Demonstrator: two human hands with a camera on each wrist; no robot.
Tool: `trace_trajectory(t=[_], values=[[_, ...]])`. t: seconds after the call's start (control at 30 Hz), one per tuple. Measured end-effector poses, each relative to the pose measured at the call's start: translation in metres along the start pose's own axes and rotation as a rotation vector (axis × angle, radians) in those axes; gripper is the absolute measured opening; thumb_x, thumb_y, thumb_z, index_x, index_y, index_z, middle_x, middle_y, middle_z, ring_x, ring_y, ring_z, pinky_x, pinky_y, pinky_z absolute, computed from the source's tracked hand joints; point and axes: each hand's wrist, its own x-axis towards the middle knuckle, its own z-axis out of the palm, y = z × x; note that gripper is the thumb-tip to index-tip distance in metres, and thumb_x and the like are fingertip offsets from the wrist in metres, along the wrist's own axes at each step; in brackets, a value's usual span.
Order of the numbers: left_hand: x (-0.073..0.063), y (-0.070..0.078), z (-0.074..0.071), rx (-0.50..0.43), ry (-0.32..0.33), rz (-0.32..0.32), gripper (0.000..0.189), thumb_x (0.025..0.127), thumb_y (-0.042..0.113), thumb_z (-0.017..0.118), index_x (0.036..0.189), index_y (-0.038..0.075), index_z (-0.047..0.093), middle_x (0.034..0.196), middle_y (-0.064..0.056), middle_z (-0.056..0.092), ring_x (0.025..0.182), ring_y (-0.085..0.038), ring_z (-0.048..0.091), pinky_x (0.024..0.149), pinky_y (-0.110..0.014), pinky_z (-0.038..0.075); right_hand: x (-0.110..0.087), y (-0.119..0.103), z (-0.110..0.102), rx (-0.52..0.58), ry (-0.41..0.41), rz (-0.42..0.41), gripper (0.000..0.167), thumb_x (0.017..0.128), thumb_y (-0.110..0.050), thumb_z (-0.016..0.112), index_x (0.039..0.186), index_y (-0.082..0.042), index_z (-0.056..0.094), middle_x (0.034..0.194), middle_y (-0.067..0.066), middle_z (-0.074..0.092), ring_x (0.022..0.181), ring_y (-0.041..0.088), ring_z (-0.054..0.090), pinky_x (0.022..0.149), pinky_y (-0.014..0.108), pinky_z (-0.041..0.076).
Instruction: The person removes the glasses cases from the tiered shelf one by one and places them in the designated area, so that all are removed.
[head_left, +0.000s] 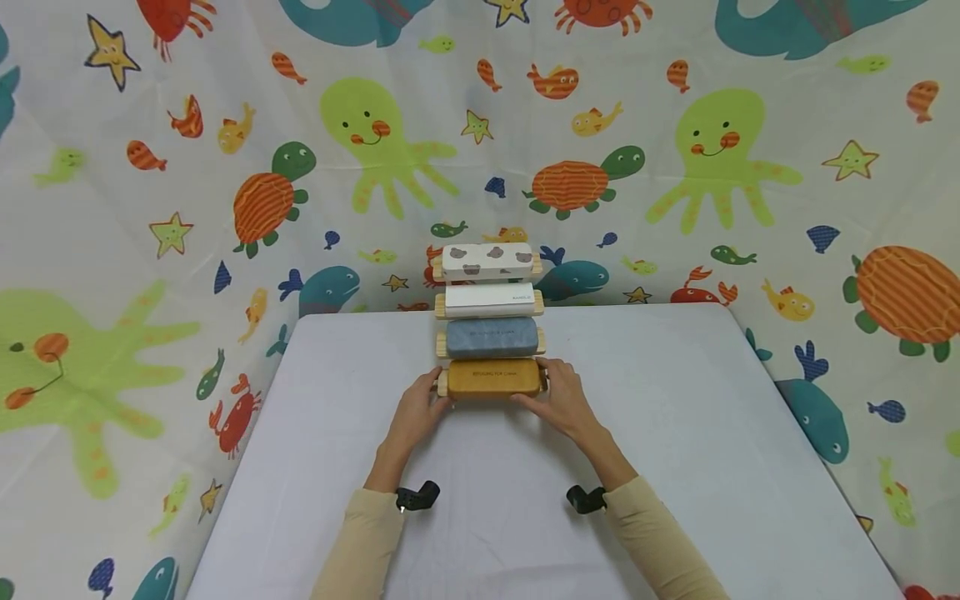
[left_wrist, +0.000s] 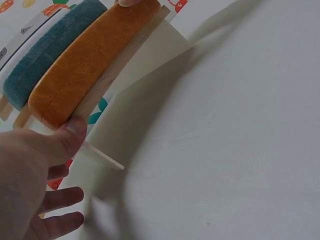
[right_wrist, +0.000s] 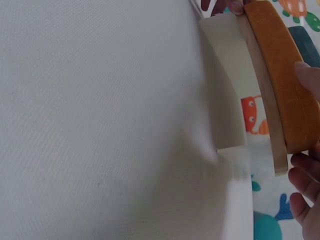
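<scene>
My left hand (head_left: 420,410) and right hand (head_left: 562,402) grip the ends of the mustard, oblong leather-look case (head_left: 495,380), frontmost on the pale wooden stand (head_left: 442,342). The blue-grey case (head_left: 492,340), plain white case (head_left: 483,302) and grey-spotted white case (head_left: 489,259) sit behind; only release seems undone.

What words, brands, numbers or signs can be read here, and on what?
Mustard case: "FOR" mid-line; the other words are too small.
Blue-grey case: faint line, too blurred to read.
White case: short print near its right end, too small.
No other text shows.
</scene>
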Motion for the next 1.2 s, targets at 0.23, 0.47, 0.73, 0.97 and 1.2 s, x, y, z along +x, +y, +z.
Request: trace_trajectory(t=[0.23, 0.47, 0.73, 0.97, 1.2], values=[[0.0011, -0.0027, 0.0027, -0.029, 0.031, 0.018, 0.062, 0.091, 0.017, 0.073, 0.144, -0.002, 0.048, 0.139, -0.022, 0.059, 0.123, -0.039, 0.061, 0.104, -0.052, 0.051, 0.0022, -0.0005, 0.0011, 0.042, -0.008, -0.005, 0.088, 0.078, -0.051, 0.082, 0.143, -0.003, 0.048, 0.142, 0.017, 0.055, 0.130, 0.036, 0.049, 0.111, 0.058, 0.039], [0.0015, -0.0037, 0.0040, -0.015, 0.032, 0.002, 0.062, 0.091, 0.018, 0.072, 0.145, -0.001, 0.048, 0.140, -0.021, 0.059, 0.122, -0.038, 0.062, 0.102, -0.051, 0.052, 0.0015, -0.0009, 0.0009, 0.054, -0.020, 0.009, 0.092, 0.076, -0.052, 0.084, 0.145, -0.003, 0.047, 0.140, 0.016, 0.057, 0.123, 0.033, 0.052, 0.110, 0.056, 0.040], [-0.0001, -0.0016, 0.0036, -0.017, 0.023, -0.011, 0.061, 0.092, 0.019, 0.071, 0.146, 0.001, 0.047, 0.142, -0.020, 0.057, 0.124, -0.037, 0.061, 0.104, -0.050, 0.051, -0.0003, -0.0010, -0.0003, 0.032, -0.007, -0.034, 0.091, 0.074, -0.051, 0.085, 0.143, -0.002, 0.050, 0.136, 0.017, 0.058, 0.122, 0.036, 0.053, 0.107, 0.058, 0.042], [0.0006, -0.0022, 0.0038, -0.015, 0.021, -0.016, 0.061, 0.093, 0.020, 0.070, 0.146, 0.001, 0.047, 0.142, -0.020, 0.057, 0.124, -0.038, 0.060, 0.104, -0.051, 0.051, 0.0014, -0.0035, -0.0016, 0.020, -0.023, -0.064, 0.090, 0.074, -0.051, 0.085, 0.142, -0.003, 0.052, 0.138, 0.017, 0.057, 0.123, 0.037, 0.052, 0.104, 0.058, 0.043], [-0.0006, -0.0029, 0.0050, -0.008, 0.027, -0.009, 0.060, 0.093, 0.018, 0.069, 0.146, 0.001, 0.047, 0.141, -0.020, 0.058, 0.123, -0.038, 0.061, 0.103, -0.051, 0.051, 0.0055, -0.0078, -0.0028, 0.060, -0.113, -0.022, 0.094, 0.075, -0.051, 0.085, 0.145, -0.001, 0.047, 0.145, 0.019, 0.052, 0.132, 0.037, 0.048, 0.113, 0.054, 0.041]])
